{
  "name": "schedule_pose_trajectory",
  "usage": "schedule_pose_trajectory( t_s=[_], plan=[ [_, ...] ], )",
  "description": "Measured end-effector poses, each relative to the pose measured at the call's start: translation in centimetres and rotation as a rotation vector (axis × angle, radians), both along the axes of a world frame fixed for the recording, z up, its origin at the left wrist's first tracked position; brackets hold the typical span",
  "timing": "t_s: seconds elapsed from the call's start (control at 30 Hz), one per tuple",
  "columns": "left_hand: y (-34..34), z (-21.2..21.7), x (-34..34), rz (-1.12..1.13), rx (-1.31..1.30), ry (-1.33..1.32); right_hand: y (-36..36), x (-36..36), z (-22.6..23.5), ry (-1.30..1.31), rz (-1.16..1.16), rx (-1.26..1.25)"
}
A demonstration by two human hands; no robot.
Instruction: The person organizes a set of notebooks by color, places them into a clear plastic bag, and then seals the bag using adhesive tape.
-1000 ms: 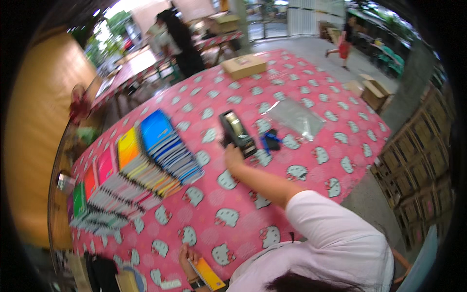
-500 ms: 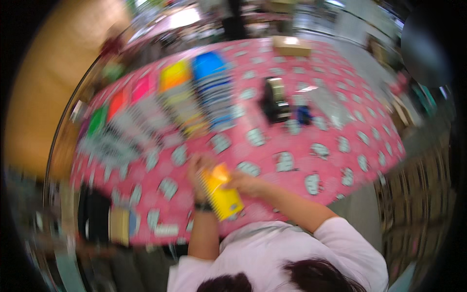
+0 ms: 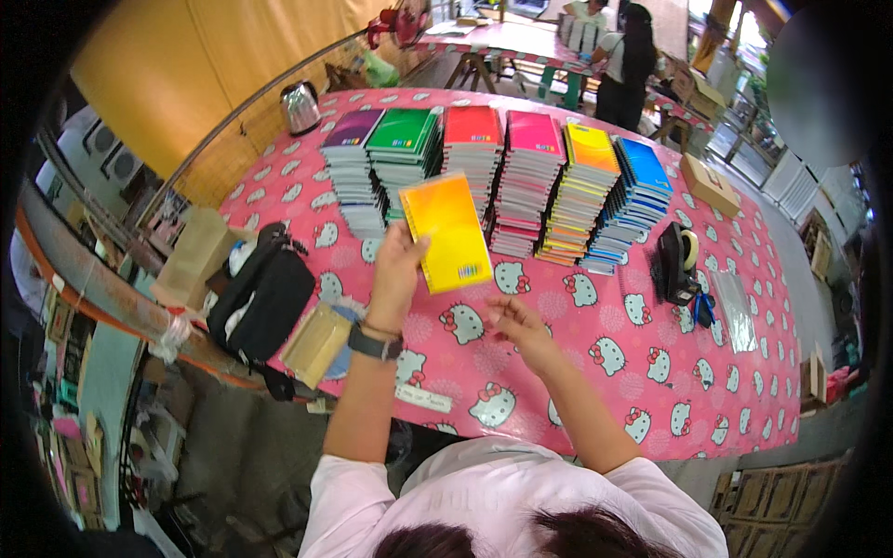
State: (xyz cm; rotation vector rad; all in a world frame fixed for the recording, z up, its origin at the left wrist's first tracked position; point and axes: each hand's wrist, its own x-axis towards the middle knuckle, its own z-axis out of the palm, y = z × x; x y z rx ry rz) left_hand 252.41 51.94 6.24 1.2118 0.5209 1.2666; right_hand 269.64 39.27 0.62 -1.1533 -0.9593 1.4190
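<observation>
My left hand [image 3: 398, 265] grips a yellow spiral notebook [image 3: 454, 232] by its left edge, thumb on the cover, above the table in front of the stacks. My right hand [image 3: 519, 324] is just below and right of the notebook, fingers loosely apart and holding nothing. Beyond them stand tall notebook stacks in a row: purple [image 3: 352, 130], green [image 3: 404, 130], red [image 3: 473, 126], pink [image 3: 535, 133], yellow [image 3: 593, 149] and blue [image 3: 644, 166]. The yellow notebook overlaps the lower front of the green and red stacks.
On the right lie a tape dispenser [image 3: 672, 265], a blue-handled tool [image 3: 704, 310], clear plastic sleeves [image 3: 735, 312] and a cardboard box [image 3: 710, 184]. A black bag [image 3: 263, 293], an open carton [image 3: 318, 344] and a metal kettle [image 3: 299, 107] are at left. People work at a far table [image 3: 502, 37].
The notebook has risen and moved away from my body in my left hand. My right hand has let go of it and now sits apart. The view has swung left and sharpened.
</observation>
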Motion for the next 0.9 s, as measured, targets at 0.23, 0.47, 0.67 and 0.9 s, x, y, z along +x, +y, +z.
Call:
schedule_pose_trajectory(
  t_s=[0.23,0.47,0.67,0.9],
  plan=[
    [10.7,11.8,11.0,-0.303,0.131,0.062,-3.7,3.0,-2.1,-0.243,-0.007,-0.001],
    [16.2,11.9,26.2,0.004,0.879,1.114,-11.7,8.4,-1.1,-0.196,-0.333,-0.121],
    [11.1,8.7,28.6,0.516,1.139,0.973,-17.3,13.7,-1.7,-0.161,-0.470,-0.132],
    [6.9,8.0,24.3,0.107,1.141,1.092,-14.6,17.4,0.3,-0.179,-0.345,-0.096]
  ],
)
